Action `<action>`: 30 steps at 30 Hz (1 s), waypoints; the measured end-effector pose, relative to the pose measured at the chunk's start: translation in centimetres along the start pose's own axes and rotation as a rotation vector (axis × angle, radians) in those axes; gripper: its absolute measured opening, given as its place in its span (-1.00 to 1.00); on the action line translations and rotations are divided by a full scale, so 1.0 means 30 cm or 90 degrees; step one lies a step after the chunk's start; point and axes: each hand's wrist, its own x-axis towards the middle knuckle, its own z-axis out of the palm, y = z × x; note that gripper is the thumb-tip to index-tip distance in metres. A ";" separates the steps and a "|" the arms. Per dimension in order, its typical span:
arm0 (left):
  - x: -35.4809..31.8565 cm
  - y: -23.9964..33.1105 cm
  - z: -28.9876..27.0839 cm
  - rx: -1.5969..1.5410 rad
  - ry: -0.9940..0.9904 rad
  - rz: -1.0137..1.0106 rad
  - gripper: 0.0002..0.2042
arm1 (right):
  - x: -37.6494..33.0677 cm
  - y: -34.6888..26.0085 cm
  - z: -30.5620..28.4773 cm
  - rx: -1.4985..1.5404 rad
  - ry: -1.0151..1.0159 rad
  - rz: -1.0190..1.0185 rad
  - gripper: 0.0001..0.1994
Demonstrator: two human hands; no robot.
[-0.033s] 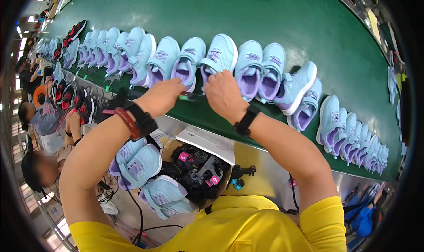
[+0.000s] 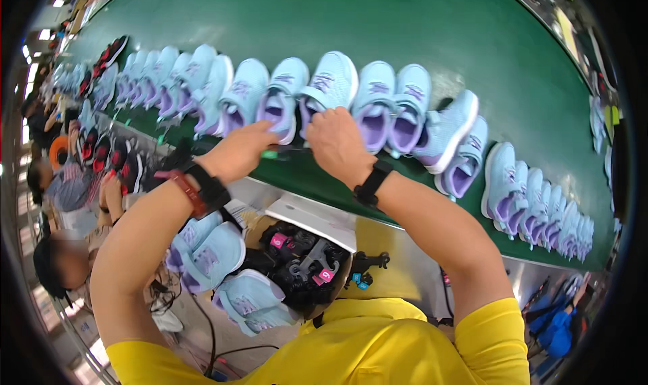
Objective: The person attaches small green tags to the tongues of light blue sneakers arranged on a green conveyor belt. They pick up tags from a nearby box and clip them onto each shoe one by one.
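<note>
At the centre of the frame a light blue sneaker with a purple lining (image 2: 329, 88) sits on the green conveyor belt (image 2: 418, 27), heel toward the person, and both hands are up against its near end. The right hand (image 2: 337, 141) is curled shut at the heel, knuckles up, and the left hand (image 2: 241, 150) is closed just beside it; a thin green strip (image 2: 271, 155) shows between them, but the hands cover whatever they pinch, so I cannot tell whether it is a tool, a lace or a tag. The sneaker belongs to a long row of like shoes (image 2: 202, 81) laid side by side and leaning on one another, openings facing the worker, which keeps each within reach at the belt's near edge. At lower centre more blue sneakers (image 2: 209, 250) and dark shoe lasts (image 2: 304, 263) lie heaped in a bin, partly behind the arms. At far left other workers (image 2: 61, 263) are bent and blurred by the lens.
</note>
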 end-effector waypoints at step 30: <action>0.502 0.654 0.367 0.009 0.417 0.037 -0.49 | -0.753 0.303 -0.126 0.136 0.295 0.276 -0.97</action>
